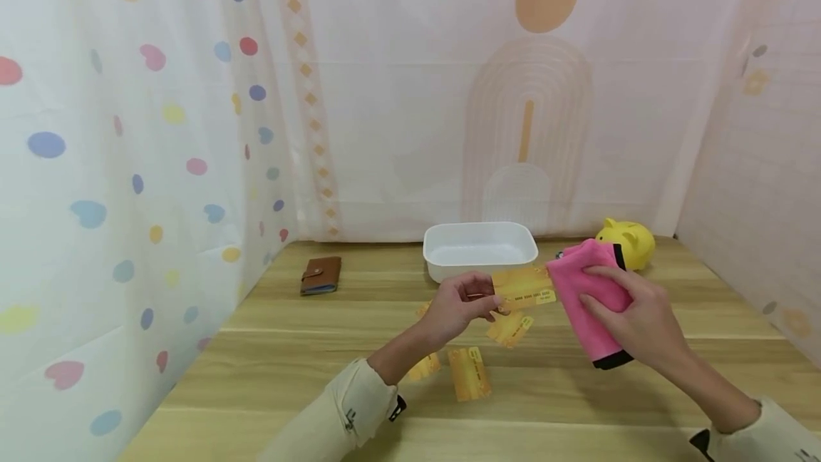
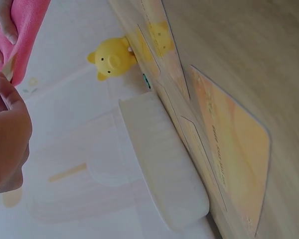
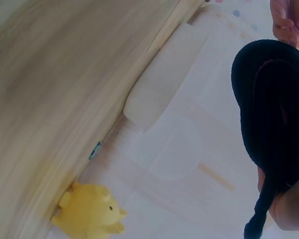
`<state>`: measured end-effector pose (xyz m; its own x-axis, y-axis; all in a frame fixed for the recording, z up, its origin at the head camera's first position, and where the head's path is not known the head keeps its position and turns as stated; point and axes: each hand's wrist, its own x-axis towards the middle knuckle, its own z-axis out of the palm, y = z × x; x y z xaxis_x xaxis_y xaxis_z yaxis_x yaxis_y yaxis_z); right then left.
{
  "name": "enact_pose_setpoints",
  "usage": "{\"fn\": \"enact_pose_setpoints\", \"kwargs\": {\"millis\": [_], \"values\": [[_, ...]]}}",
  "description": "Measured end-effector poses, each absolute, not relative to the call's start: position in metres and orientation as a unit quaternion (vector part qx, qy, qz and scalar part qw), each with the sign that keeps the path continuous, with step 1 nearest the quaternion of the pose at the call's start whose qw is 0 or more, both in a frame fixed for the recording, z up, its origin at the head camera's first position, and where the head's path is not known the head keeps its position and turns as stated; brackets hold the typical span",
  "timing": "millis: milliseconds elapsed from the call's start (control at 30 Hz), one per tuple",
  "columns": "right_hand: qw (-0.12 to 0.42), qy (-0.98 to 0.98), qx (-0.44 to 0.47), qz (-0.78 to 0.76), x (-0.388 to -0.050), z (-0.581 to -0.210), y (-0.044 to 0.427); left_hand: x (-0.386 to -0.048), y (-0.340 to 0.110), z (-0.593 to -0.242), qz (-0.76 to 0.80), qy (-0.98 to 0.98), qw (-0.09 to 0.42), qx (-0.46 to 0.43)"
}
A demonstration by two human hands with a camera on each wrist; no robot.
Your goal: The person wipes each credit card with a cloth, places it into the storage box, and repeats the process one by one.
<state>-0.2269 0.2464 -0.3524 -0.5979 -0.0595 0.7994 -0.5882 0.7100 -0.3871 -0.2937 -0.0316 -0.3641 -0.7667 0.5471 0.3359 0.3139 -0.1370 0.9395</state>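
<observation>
In the head view the left hand (image 1: 457,306) pinches a yellow-orange card (image 1: 522,286) between thumb and fingers. The card's right end meets the edge of a pink cloth (image 1: 586,298) with black trim; whether it goes inside is hidden. Fingers and thumb of the right hand (image 1: 641,312) grip that cloth, held above the table. In the right wrist view a dark opening of the cloth item (image 3: 269,104) faces the camera. Beneath the left hand, several similar cards lie on the wood, among them one card (image 1: 470,374) and another card (image 1: 509,329).
Behind the hands stands a white tray (image 1: 479,269). A yellow piggy bank (image 1: 631,244) is at the back right, partly behind the cloth. Toward the back left lies a brown wallet (image 1: 321,275) on the wooden table (image 1: 269,391). Patterned curtains hang around the table.
</observation>
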Motion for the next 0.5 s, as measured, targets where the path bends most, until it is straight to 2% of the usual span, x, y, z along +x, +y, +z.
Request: {"fn": "enact_pose_setpoints", "kwargs": {"millis": [233, 500], "values": [[0.399, -0.832, 0.188, 0.338, -0.2261, -0.3507, 0.2486, -0.2955, -0.0301, -0.3644, 0.702, 0.637, 0.097, 0.302], [0.386, -0.839, 0.172, 0.344, -0.2272, -0.3487, 0.2487, -0.2941, -0.0290, -0.3642, 0.698, 0.636, 0.078, 0.321]]}}
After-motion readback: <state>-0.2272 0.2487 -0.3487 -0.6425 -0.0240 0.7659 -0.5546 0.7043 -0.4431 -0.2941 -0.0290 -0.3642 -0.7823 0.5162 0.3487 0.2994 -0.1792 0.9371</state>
